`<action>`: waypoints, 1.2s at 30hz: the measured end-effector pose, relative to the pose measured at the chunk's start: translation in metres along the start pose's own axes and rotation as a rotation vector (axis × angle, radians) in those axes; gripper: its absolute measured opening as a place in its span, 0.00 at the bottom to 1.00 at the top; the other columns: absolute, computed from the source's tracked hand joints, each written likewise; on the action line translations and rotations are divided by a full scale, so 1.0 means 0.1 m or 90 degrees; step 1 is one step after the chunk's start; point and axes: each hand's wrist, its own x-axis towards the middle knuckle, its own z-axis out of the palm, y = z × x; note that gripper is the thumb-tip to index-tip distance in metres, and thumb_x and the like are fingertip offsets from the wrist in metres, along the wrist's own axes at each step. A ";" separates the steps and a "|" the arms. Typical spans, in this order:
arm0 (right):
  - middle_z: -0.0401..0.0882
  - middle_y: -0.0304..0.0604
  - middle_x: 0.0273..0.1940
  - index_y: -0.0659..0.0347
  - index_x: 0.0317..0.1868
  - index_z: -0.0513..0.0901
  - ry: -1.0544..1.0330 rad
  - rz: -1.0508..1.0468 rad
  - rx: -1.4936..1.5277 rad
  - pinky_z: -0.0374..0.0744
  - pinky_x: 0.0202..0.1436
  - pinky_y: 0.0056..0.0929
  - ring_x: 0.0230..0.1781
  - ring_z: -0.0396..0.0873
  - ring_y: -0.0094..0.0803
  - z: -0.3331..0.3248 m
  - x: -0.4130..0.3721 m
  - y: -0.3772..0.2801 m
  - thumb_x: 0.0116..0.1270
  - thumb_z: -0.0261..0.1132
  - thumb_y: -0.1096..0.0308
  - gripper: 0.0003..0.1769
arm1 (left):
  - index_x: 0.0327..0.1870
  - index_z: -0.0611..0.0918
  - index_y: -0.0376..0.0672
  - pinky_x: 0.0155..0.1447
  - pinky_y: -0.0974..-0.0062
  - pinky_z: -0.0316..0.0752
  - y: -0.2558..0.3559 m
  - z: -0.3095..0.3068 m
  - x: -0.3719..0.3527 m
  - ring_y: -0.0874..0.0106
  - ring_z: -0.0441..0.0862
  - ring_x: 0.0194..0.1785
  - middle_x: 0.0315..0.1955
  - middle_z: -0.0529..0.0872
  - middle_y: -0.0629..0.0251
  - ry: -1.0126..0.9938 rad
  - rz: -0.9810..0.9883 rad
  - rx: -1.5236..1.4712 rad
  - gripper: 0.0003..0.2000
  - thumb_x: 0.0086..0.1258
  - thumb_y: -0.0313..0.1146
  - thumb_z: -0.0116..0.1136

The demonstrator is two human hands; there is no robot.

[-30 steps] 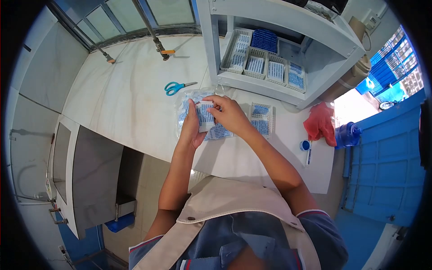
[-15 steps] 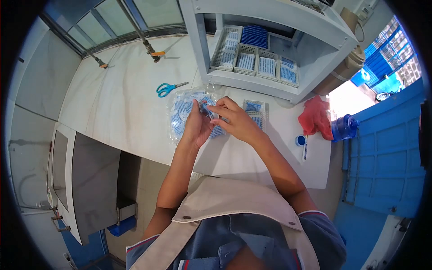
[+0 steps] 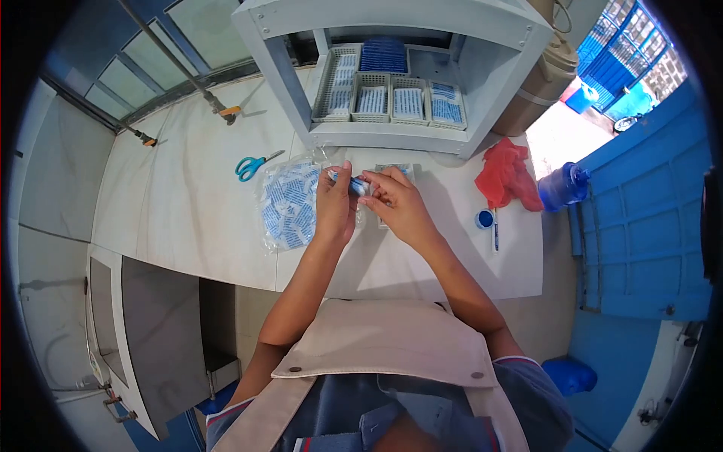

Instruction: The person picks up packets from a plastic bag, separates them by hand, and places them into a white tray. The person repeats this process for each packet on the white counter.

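Observation:
My left hand (image 3: 336, 207) is closed around a few small blue-and-white printed sachets (image 3: 357, 185), held just above the worktop. My right hand (image 3: 395, 202) pinches at their right end with thumb and fingertips. To the left lies a clear plastic bag (image 3: 265, 235) full of loose sachets (image 3: 292, 202) of the same print. Behind the right hand is a small pale basket (image 3: 407, 167), mostly hidden by the fingers and wrist. Teal-handled scissors (image 3: 251, 167) rest beyond the bag.
A white shelf unit (image 3: 388, 140) at the back holds pale baskets (image 3: 370, 102) with sorted sachets. On the right are a red cloth (image 3: 504, 175), a blue jar (image 3: 484, 219), a brush (image 3: 495, 237) and a large blue bottle (image 3: 563, 187). Gas taps (image 3: 228, 114) stand at the back left.
Both hands have moved off the plastic bag to the right, toward the small basket, taking the sachets along. The whole view has shifted with my head.

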 end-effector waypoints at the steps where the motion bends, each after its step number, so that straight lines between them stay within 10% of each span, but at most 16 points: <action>1: 0.69 0.39 0.40 0.66 0.52 0.77 0.051 -0.038 -0.069 0.78 0.36 0.21 0.35 0.74 0.23 0.01 -0.04 -0.01 0.61 0.64 0.79 0.17 | 0.39 0.69 0.47 0.27 0.80 0.73 -0.04 0.07 -0.01 0.76 0.76 0.27 0.29 0.76 0.68 0.037 0.040 0.018 0.08 0.72 0.36 0.55; 9: 0.76 0.48 0.39 0.66 0.48 0.80 0.152 -0.162 -0.329 0.77 0.39 0.34 0.34 0.79 0.40 -0.38 -0.07 0.20 0.64 0.60 0.75 0.12 | 0.49 0.71 0.44 0.43 0.78 0.72 -0.28 0.27 -0.05 0.78 0.75 0.40 0.33 0.75 0.70 0.030 0.056 -0.023 0.11 0.71 0.35 0.56; 12: 0.78 0.48 0.34 0.68 0.43 0.81 0.115 -0.073 -0.215 0.76 0.38 0.31 0.33 0.79 0.40 -0.69 0.09 0.21 0.64 0.59 0.75 0.09 | 0.53 0.74 0.43 0.45 0.73 0.72 -0.14 0.09 0.15 0.72 0.77 0.41 0.35 0.80 0.66 -0.158 0.180 0.443 0.13 0.70 0.33 0.56; 14: 0.78 0.49 0.34 0.68 0.40 0.81 0.051 0.029 -0.179 0.75 0.37 0.29 0.32 0.79 0.40 -0.78 0.16 0.23 0.63 0.60 0.75 0.07 | 0.51 0.79 0.42 0.46 0.69 0.72 -0.04 0.09 0.20 0.64 0.78 0.41 0.36 0.83 0.60 -0.161 0.507 0.889 0.13 0.66 0.30 0.57; 22: 0.78 0.49 0.36 0.67 0.38 0.79 0.076 -0.109 -0.379 0.76 0.42 0.37 0.37 0.77 0.47 -0.75 0.14 0.58 0.61 0.60 0.75 0.06 | 0.34 0.80 0.40 0.42 0.63 0.70 -0.35 0.08 0.15 0.59 0.74 0.36 0.29 0.81 0.60 -0.123 0.617 0.999 0.05 0.56 0.23 0.58; 36: 0.71 0.49 0.42 0.68 0.36 0.77 0.074 -0.096 -0.621 0.77 0.48 0.39 0.48 0.73 0.44 -0.57 0.13 0.59 0.55 0.57 0.80 0.07 | 0.47 0.81 0.35 0.44 0.67 0.70 -0.51 -0.05 0.21 0.62 0.73 0.39 0.36 0.77 0.59 -0.122 0.634 1.092 0.17 0.53 0.20 0.56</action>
